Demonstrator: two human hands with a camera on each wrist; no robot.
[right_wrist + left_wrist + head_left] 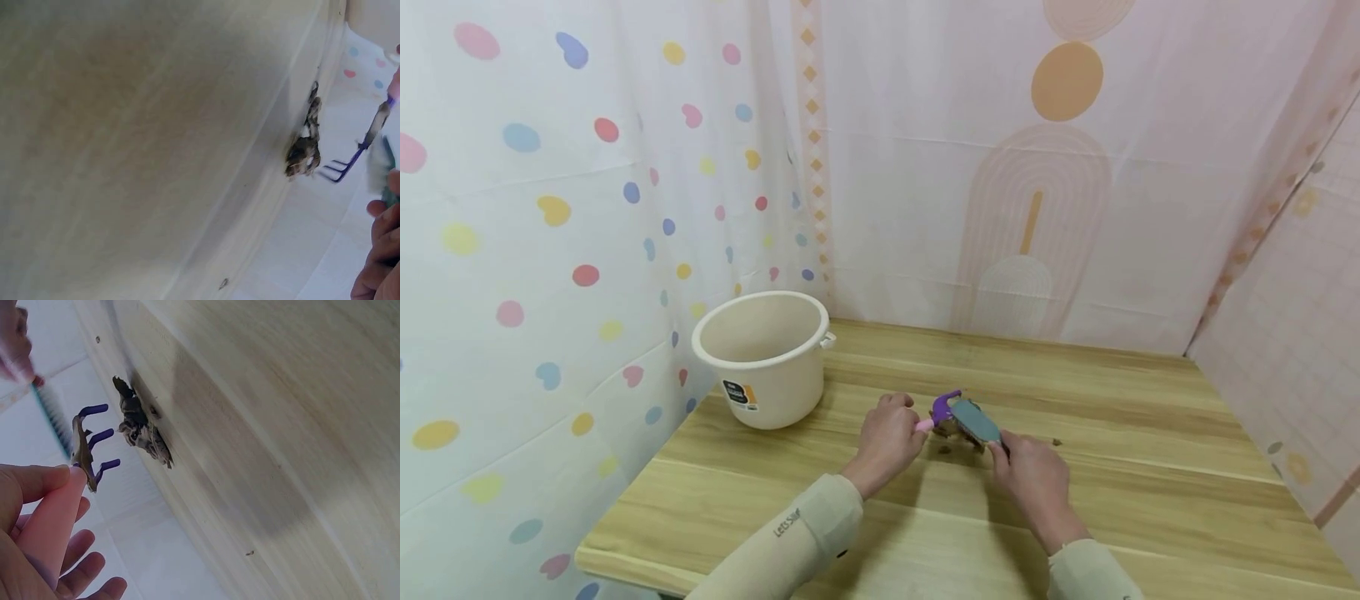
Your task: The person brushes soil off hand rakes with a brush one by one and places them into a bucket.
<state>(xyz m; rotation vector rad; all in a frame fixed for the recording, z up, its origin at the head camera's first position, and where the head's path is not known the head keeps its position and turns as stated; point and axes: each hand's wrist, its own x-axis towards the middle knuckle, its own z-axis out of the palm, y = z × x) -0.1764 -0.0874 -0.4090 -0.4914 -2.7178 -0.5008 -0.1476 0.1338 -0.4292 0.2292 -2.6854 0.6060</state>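
My left hand [889, 437] holds a small hand rake [943, 407] by its pink handle [53, 522]; thumb and palm are around it, other fingers loosely bent. Its purple tines [103, 435] point at a heap of dry brown leaves [140, 428] on the table, slightly apart from it. A brown leaf piece [80, 450] lies against the rake head. In my right hand [1036, 479] is a brush with a teal back [976, 420] and pale bristles [377, 165], gripped at its handle end. In the head view it is close beside the rake, partly hiding the leaves.
A cream bucket [775, 387] with a label stands at the table's back left. Small leaf crumbs [1057, 442] lie about the wooden table [1150, 500]. Patterned curtains [910, 208] hang behind and at both sides.
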